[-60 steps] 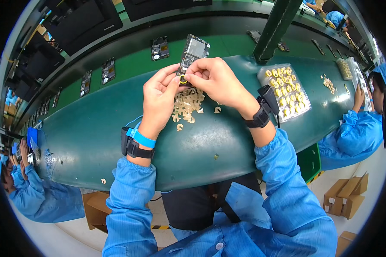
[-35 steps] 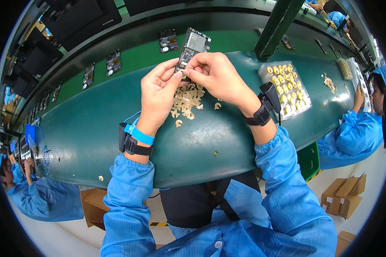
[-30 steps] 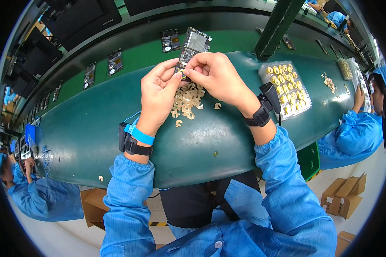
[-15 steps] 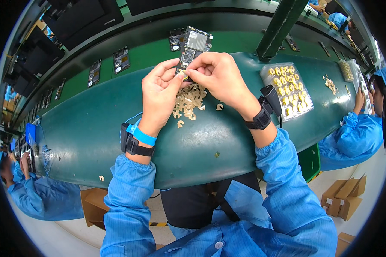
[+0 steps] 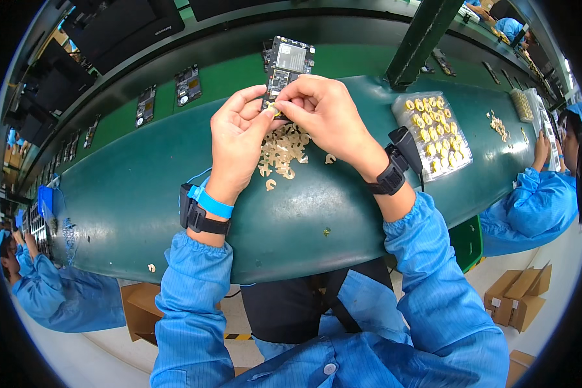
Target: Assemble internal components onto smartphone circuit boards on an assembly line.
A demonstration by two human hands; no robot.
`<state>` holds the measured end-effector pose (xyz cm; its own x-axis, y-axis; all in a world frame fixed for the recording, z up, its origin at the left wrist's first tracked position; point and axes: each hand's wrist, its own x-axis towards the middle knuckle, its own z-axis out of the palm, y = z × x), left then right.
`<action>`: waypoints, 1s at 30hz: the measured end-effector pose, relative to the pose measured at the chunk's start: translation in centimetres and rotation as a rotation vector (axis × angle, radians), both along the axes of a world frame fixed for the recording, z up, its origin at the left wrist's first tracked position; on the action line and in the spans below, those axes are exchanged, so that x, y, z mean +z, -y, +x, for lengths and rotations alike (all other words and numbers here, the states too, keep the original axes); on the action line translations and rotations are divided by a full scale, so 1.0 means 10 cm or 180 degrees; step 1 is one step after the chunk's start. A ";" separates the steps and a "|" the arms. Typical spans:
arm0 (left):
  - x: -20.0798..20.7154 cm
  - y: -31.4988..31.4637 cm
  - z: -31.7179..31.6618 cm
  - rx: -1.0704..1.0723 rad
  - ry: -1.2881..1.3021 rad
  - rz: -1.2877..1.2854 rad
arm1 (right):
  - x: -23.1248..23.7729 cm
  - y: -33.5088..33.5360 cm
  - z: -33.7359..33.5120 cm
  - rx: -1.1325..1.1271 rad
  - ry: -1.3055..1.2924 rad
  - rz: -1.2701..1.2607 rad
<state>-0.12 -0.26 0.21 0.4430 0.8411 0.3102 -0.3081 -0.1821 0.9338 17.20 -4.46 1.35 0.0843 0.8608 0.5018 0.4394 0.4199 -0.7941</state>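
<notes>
In front of me, my left hand and my right hand meet with thumbs and fingers pinched together. Between their fingertips shows part of a small yellow round piece; the fingers hide the rest. A black circuit board with a silver shield plate reaches away just beyond the fingertips. Its near end is partly covered by my hands, and I cannot tell whether they also grip it. Below the hands lies a loose pile of small cream, notched scraps.
A clear tray of yellow round pieces lies right on the green mat. Circuit boards line the green strip behind. A dark post rises at the far edge. Co-workers sit at both sides; cardboard boxes stand on the floor.
The boards on the strip behind have shifted right, and one is now mostly hidden behind the near circuit board. My hands stay pinched together, with only slight finger movement.
</notes>
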 end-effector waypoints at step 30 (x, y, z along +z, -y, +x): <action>-0.02 -0.04 0.00 0.0261 0.0331 -0.0451 | -0.12 -0.08 -0.06 -0.0347 -0.1158 -0.0096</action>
